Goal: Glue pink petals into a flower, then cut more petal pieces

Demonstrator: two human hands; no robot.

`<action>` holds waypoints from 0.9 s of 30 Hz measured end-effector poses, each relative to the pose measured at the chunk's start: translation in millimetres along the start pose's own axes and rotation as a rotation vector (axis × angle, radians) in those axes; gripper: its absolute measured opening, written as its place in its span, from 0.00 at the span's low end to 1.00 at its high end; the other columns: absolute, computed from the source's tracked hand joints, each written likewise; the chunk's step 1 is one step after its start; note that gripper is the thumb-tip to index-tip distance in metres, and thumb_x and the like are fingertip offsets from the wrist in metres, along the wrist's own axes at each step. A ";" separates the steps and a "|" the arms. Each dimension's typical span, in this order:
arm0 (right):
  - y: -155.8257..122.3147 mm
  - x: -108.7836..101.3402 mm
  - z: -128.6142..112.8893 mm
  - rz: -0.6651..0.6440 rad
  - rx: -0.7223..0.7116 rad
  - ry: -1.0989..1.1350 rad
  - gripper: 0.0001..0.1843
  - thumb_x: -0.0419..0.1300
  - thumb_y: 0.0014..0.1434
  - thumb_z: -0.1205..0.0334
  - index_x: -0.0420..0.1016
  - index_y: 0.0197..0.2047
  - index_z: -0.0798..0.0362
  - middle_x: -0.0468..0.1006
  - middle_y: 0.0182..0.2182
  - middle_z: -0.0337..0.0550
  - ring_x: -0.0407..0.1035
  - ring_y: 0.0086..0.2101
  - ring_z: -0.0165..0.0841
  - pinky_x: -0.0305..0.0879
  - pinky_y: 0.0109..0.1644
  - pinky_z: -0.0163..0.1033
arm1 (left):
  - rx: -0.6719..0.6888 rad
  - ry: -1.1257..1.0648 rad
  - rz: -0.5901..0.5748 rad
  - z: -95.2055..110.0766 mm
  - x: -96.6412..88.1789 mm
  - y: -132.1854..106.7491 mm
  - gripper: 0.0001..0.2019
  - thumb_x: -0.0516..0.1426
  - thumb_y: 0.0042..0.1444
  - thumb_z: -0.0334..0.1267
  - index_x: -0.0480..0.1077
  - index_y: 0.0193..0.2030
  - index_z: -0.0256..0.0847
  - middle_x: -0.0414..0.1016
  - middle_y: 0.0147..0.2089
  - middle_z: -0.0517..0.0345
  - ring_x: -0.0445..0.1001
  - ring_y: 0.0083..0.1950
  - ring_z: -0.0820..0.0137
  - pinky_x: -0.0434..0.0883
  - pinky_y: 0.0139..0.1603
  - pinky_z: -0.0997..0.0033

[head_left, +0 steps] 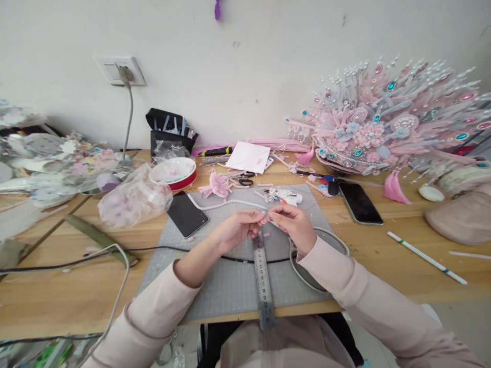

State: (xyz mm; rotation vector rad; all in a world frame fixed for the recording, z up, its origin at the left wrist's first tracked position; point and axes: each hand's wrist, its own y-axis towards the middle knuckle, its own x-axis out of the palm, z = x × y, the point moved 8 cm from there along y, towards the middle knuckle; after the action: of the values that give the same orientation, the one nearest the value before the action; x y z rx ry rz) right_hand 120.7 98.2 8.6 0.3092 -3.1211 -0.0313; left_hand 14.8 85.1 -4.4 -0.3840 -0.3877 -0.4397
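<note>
My left hand (237,228) and my right hand (292,223) meet over the grey cutting mat (230,286). Both pinch a small pink piece (265,219) between their fingertips, too small to name. A white strip (226,204) runs from the hands leftwards across the mat. A steel ruler (263,278) lies on the mat just below the hands, pointing towards me. A white glue gun (286,194) lies just beyond my right hand, and a pink fabric flower (218,185) lies beyond my left.
One black phone (187,213) lies left of the mat, another (359,202) to the right. A pink jewelled headdress (387,125) fills the back right. A red-rimmed bowl (174,174), plastic bags (134,199), scissors (243,180), a hoop (326,237) and cables (76,260) surround the mat.
</note>
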 end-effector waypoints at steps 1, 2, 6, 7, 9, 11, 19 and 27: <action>-0.2 1.0 -1.0 -0.013 -0.009 -0.008 0.11 0.61 0.44 0.53 0.72 0.25 0.54 0.70 0.19 0.36 0.57 0.20 0.25 0.50 0.21 0.32 | -0.015 0.001 -0.011 -1.5 0.7 0.0 0.08 0.60 0.45 0.38 0.70 0.23 0.34 0.63 0.21 0.62 0.60 0.23 0.78 0.55 0.24 0.76; -0.4 2.0 -1.8 -0.025 -0.017 -0.018 0.12 0.62 0.44 0.53 0.73 0.25 0.54 0.71 0.20 0.37 0.58 0.20 0.25 0.51 0.21 0.32 | -0.025 0.000 -0.018 -2.8 0.9 0.0 0.08 0.60 0.45 0.38 0.70 0.23 0.34 0.63 0.21 0.61 0.60 0.23 0.78 0.55 0.24 0.76; -0.8 6.8 -3.5 -0.077 -0.048 -0.038 0.14 0.62 0.44 0.50 0.73 0.26 0.53 0.72 0.20 0.38 0.62 0.22 0.27 0.56 0.23 0.32 | -0.032 -0.003 -0.025 -6.1 -1.0 0.5 0.10 0.61 0.45 0.39 0.68 0.22 0.34 0.63 0.23 0.61 0.60 0.24 0.79 0.56 0.25 0.76; -0.8 8.3 -3.8 -0.093 -0.057 -0.034 0.14 0.62 0.44 0.50 0.73 0.26 0.53 0.72 0.21 0.38 0.63 0.23 0.28 0.57 0.24 0.33 | -0.038 -0.002 -0.028 -6.7 -1.1 0.4 0.10 0.61 0.45 0.39 0.68 0.22 0.34 0.62 0.22 0.61 0.60 0.24 0.78 0.56 0.25 0.76; -1.0 11.2 -3.6 -0.124 -0.068 -0.028 0.15 0.62 0.44 0.49 0.73 0.27 0.53 0.73 0.21 0.39 0.64 0.24 0.28 0.58 0.24 0.33 | -0.054 -0.003 -0.034 -7.5 -0.7 0.0 0.11 0.61 0.44 0.39 0.67 0.21 0.34 0.61 0.21 0.61 0.59 0.23 0.78 0.55 0.24 0.76; -1.1 13.2 -2.2 -0.141 -0.066 -0.032 0.14 0.62 0.44 0.49 0.73 0.26 0.53 0.73 0.20 0.38 0.63 0.22 0.27 0.57 0.23 0.32 | -0.079 -0.009 -0.042 -8.1 0.6 -0.7 0.11 0.61 0.43 0.39 0.66 0.19 0.35 0.60 0.20 0.61 0.58 0.23 0.78 0.54 0.24 0.75; -1.3 10.7 -4.1 -0.092 -0.142 -0.086 0.11 0.62 0.47 0.55 0.76 0.33 0.51 0.73 0.24 0.38 0.58 0.19 0.25 0.54 0.20 0.32 | -0.157 -0.136 -0.097 -11.9 5.5 -3.7 0.10 0.61 0.44 0.36 0.65 0.19 0.34 0.58 0.20 0.61 0.56 0.22 0.77 0.55 0.25 0.74; -7.0 10.1 -25.9 -0.093 -0.401 -0.336 0.07 0.58 0.54 0.61 0.76 0.28 0.50 0.74 0.24 0.40 0.66 0.26 0.30 0.61 0.30 0.36 | -0.281 -0.319 -0.107 -20.1 9.4 -6.9 0.06 0.58 0.48 0.32 0.67 0.24 0.32 0.58 0.22 0.62 0.58 0.22 0.79 0.57 0.23 0.77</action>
State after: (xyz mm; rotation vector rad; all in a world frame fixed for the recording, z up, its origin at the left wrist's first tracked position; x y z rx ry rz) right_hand 112.4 88.8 34.4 0.4799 -3.3065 -0.7740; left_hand 24.9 67.5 -15.6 -0.7137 -0.6615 -0.5406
